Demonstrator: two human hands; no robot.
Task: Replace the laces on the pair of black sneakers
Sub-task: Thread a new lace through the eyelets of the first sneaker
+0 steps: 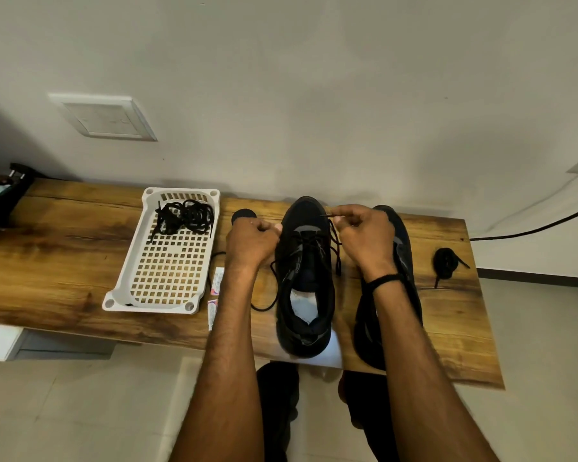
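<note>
Black sneaker (306,278) stands mid-counter (64,255), toe to the wall, partly laced. My right hand (364,233) pinches the lace (326,216) by its tip over the toe. My left hand (252,241) is curled against the sneaker's side, its grip not discernible. Judgement: threading is under way, and next the tip must find an eyelet. The second sneaker (401,248) crowds my right forearm. Loose laces (184,218) lie in the white basket (177,288).

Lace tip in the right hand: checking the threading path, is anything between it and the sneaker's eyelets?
Nothing visible does. The right hand pinches the lace tip over the front of the sneaker, close to its eyelets, with only air between.
</note>
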